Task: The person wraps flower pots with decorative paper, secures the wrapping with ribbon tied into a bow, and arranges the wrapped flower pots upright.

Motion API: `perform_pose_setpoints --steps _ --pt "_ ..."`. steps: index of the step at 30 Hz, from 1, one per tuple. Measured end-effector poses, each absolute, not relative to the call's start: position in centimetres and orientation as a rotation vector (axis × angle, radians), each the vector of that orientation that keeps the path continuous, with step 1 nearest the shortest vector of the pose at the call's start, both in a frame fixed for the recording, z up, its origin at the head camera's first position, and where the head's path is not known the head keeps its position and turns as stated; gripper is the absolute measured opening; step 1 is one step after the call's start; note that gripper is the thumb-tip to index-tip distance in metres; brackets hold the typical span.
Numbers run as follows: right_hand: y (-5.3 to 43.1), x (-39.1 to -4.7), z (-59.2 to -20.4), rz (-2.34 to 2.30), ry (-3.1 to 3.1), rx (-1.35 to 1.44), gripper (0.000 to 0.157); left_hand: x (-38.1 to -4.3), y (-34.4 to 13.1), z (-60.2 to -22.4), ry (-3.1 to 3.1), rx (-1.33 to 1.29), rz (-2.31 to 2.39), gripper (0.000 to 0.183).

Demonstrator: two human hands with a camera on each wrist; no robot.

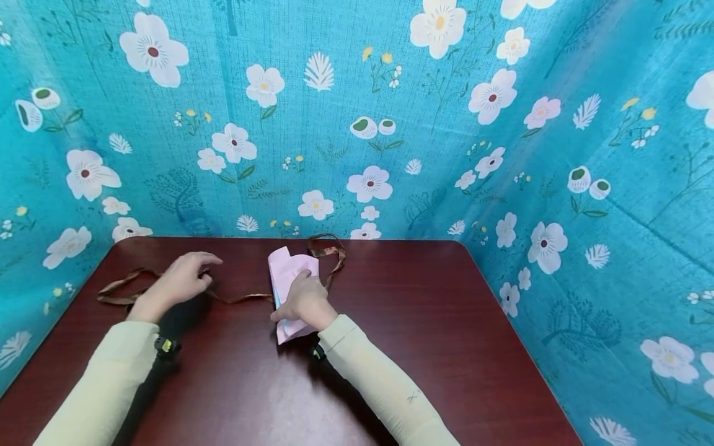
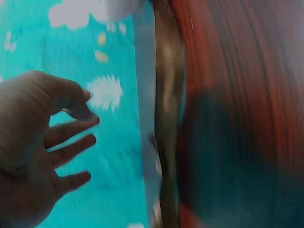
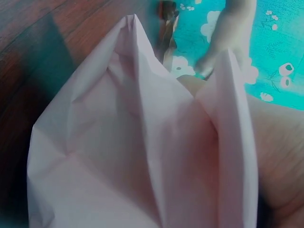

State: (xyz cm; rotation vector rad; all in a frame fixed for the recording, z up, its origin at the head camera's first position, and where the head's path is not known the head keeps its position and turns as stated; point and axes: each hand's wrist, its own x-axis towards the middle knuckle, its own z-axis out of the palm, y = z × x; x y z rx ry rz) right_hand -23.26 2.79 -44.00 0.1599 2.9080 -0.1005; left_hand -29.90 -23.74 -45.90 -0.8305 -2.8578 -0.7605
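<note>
My right hand point(image 1: 304, 299) grips a folded piece of pink paper point(image 1: 284, 266) near the middle of the table, thumb at its left edge and fingers over its top. A light blue layer shows along the paper's left side. In the right wrist view the creased pink paper point(image 3: 109, 142) fills the front and hides much of the hand. My left hand point(image 1: 181, 279) hovers over the left part of the table, fingers loosely bent with nothing between them. Beneath it runs a brown ribbon point(image 1: 245, 299), which reaches to the paper and comes out beyond it in a loop.
The dark red wooden table point(image 1: 424, 322) has rounded far corners. A turquoise flowered cloth point(image 1: 334, 142) hangs behind it and along its sides. The ribbon's left part lies in a loose loop near the table's left edge.
</note>
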Motion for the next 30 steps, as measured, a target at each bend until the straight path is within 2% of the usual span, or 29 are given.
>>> perform_pose_setpoints --steps 8,16,22,26,30 --pt "4.4 -24.5 -44.1 -0.291 2.861 0.030 0.114 -29.3 -29.0 -47.6 -2.950 -0.709 -0.827 0.039" --pt "4.9 -25.7 -44.1 -0.386 2.901 0.004 0.105 -28.5 -30.4 -48.5 -2.931 -0.657 -0.826 0.037" --pt "4.4 -25.9 -44.4 -0.339 2.903 0.030 0.108 -28.1 -31.4 -48.4 -2.871 -0.612 -0.791 0.036" --pt "4.0 -25.7 -44.7 -0.278 2.932 0.073 0.112 -27.9 -32.2 -48.0 -2.860 -0.346 -0.728 0.042" --pt "3.4 -25.3 -44.9 -0.213 2.955 0.099 0.119 -27.2 -33.8 -47.3 -2.888 0.032 -0.695 0.059"
